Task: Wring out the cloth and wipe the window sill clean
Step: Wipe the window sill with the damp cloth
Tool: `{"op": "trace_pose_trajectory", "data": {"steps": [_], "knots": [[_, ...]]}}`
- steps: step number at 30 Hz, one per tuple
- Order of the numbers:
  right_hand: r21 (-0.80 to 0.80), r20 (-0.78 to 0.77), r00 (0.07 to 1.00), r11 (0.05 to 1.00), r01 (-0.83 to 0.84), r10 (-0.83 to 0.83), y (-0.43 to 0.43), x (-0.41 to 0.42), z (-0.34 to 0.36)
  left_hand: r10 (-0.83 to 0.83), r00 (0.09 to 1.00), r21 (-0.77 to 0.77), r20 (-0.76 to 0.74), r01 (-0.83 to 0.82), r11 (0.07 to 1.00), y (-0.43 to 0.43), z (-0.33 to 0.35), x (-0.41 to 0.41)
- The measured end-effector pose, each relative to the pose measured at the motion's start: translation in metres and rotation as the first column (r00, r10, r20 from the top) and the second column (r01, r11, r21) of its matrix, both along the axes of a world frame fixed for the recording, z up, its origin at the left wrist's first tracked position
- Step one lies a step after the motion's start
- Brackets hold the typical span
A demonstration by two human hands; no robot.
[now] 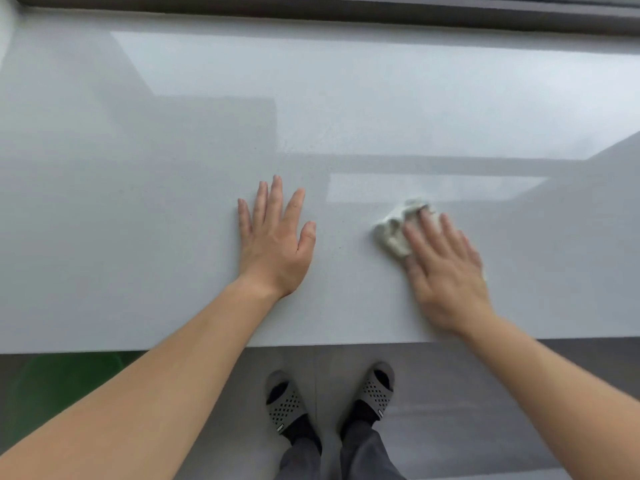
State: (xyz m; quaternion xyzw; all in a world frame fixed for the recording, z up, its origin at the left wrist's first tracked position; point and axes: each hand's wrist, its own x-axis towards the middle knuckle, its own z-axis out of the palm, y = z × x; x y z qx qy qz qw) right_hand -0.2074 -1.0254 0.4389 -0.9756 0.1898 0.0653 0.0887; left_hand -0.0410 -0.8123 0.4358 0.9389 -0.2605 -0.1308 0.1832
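A wide, glossy pale-grey window sill [173,168] fills most of the view. A crumpled whitish cloth [394,233] lies on it right of centre. My right hand [443,268] presses flat on the cloth with straight fingers, covering its right part; the hand looks slightly blurred. My left hand [277,237] rests flat on the bare sill to the left of the cloth, fingers spread, about a hand's width away from it.
A dark window frame [346,12] runs along the sill's far edge. The sill's front edge [104,351] crosses below my wrists. Under it, a green object [62,382] sits at the left on the grey floor, and my feet in slippers [329,396] stand in the middle.
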Motion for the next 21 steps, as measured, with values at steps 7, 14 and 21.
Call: {"op": "trace_pose_trajectory", "data": {"steps": [7, 14, 21], "knots": [[-0.002, -0.03, 0.993, 0.994, -0.11, 0.11, 0.049, -0.014, 0.004, 0.0, 0.996, 0.248, 0.093, -0.023, 0.968, -0.022, -0.011, -0.002], [0.019, -0.017, 0.999, 0.999, 0.04, -0.039, -0.066, 0.063, -0.001, 0.092, 0.985, 0.203, 0.148, -0.121, 0.972, -0.04, -0.001, 0.007], [0.009, 0.016, 0.986, 0.987, -0.163, 0.163, -0.04, 0.085, -0.003, 0.082, 0.992, 0.265, 0.101, -0.106, 0.958, -0.092, -0.012, 0.037]]}}
